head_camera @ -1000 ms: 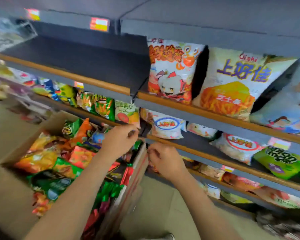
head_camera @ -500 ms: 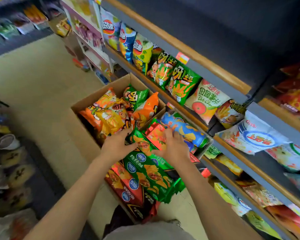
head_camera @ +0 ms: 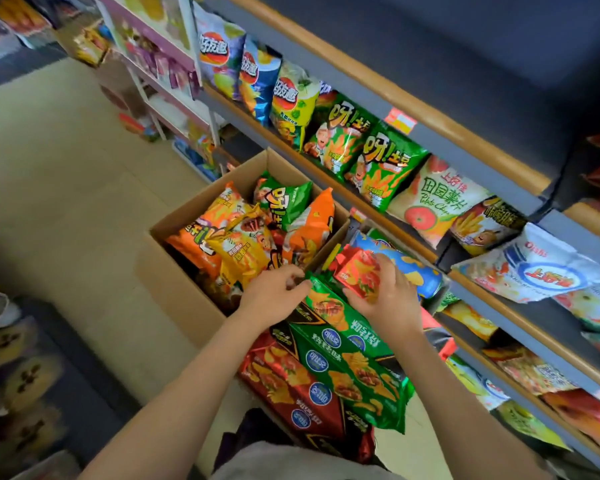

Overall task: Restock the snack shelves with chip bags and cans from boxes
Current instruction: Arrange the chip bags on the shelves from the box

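Since half a second ago, our right hand (head_camera: pixel 383 297) has closed its grip around a red chip bag (head_camera: pixel 357 271), lifting it above the green multipack (head_camera: pixel 354 358); our left hand (head_camera: pixel 274 292) pinches that multipack's top edge beside the cardboard box (head_camera: pixel 174 271).

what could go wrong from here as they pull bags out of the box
The left hand pinches only the top edge of the green multipack, so it may tear or slip when lifted. The right hand grips a red bag wedged beside the blue bag; pulling may drag that one out. The cardboard box is heaped, so bags may spill.
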{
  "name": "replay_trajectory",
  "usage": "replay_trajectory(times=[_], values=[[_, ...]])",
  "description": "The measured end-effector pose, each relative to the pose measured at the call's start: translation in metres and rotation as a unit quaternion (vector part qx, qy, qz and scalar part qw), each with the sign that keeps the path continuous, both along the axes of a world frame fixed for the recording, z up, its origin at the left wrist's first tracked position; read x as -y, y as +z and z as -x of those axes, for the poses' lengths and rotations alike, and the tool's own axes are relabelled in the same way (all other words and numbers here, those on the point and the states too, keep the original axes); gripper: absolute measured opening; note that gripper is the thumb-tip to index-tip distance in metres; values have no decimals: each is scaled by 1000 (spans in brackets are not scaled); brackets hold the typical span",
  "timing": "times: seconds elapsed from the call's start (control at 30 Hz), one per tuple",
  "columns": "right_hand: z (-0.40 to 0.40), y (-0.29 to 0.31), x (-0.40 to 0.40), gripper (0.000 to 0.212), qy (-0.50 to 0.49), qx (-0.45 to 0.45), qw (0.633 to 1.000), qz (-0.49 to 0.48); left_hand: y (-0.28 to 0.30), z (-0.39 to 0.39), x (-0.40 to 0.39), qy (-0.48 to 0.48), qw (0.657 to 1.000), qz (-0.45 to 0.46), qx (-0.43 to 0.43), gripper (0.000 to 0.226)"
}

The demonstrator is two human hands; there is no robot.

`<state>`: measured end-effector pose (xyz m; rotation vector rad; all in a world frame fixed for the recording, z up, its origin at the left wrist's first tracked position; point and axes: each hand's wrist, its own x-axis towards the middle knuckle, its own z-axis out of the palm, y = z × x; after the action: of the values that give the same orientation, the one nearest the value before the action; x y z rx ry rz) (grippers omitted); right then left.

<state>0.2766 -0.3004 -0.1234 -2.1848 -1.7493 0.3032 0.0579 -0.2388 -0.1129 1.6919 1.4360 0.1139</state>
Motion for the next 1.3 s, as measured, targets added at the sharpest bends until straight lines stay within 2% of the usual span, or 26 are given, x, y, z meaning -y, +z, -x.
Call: replay_trajectory(times=[0.07,0.13,0.23,0.33,0.4,0.43,0.5,0.57,0.63,0.7,0.77,0.87,0.93,1.03,1.1,1.2,1.3], values=[[0,15,-11,81,-17,-17,999,-40,3,1,-3,-34,999,12,-15,53],[0,37,-22,79,-33,-26,993,-106,10,1,-5,-31,999,-9,13,62],[10,77,-33,76,-64,-100,972,-205,31,-9,-9,-9,986,12,164,71],[27,110,-44,76,-95,-195,943,-251,60,-30,-9,-19,928,122,353,75],[40,122,-49,70,-99,-258,935,-224,70,-43,-5,29,875,174,451,60],[44,124,-49,62,-96,-293,929,-205,72,-47,-4,80,859,190,469,50],[46,117,-45,38,-106,-334,921,-172,70,-43,-8,185,849,210,449,34],[37,100,-35,23,-127,-310,936,-106,61,-28,-15,241,845,235,416,39],[23,74,-16,26,-119,-235,963,48,53,-9,-21,264,840,261,395,43],[15,44,10,31,-71,-153,964,204,50,5,-22,272,843,273,375,41],[13,21,33,31,-48,-115,963,240,51,12,-19,275,847,281,357,55],[14,10,45,16,-86,-135,972,170,41,16,-12,259,854,293,343,101],[15,11,44,14,-89,-141,974,150,36,18,-5,250,857,294,342,106],[12,14,39,16,-83,-124,981,121,48,20,7,247,860,287,343,92],[8,19,35,18,-86,-96,990,61,52,21,12,234,868,289,331,86],[-3,43,28,13,-121,-53,988,-85,53,19,22,232,875,287,314,67],[-13,74,23,8,-147,-65,962,-222,54,12,38,240,880,282,296,55]])
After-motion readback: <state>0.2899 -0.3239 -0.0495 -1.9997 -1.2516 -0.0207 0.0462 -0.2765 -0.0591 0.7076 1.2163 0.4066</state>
